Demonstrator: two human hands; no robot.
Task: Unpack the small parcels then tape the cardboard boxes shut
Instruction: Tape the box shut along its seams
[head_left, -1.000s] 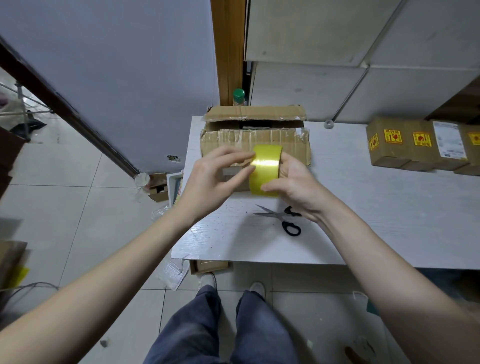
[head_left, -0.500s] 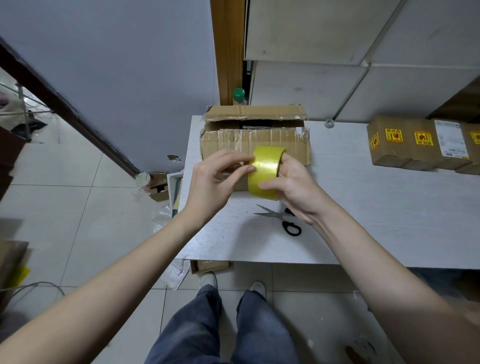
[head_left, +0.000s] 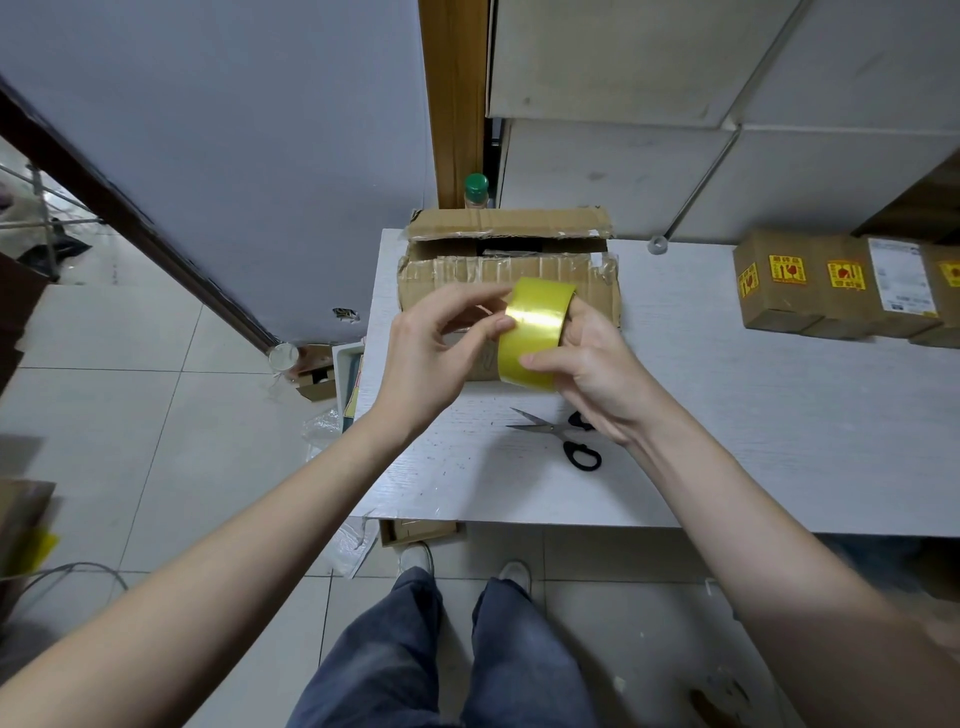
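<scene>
A yellow tape roll (head_left: 535, 330) is held up over the white table (head_left: 727, 415), in front of a worn cardboard box (head_left: 498, 280) whose top flaps stand partly open. My right hand (head_left: 582, 364) grips the roll, thumb on its outer face and fingers through its core. My left hand (head_left: 431, 348) has its curled fingertips on the roll's left edge, picking at the tape surface. No loose tape end is visible.
Black-handled scissors (head_left: 563, 436) lie on the table just below my hands. Several small brown parcels (head_left: 841, 286) with yellow stickers sit at the table's right. A green-capped bottle (head_left: 476, 189) stands behind the box. Cardboard scraps and plastic lie on the floor at left.
Both hands lifted the roll slightly and tilted it, its top now leaning right. My left fingers curled more and shifted along the roll's left edge.
</scene>
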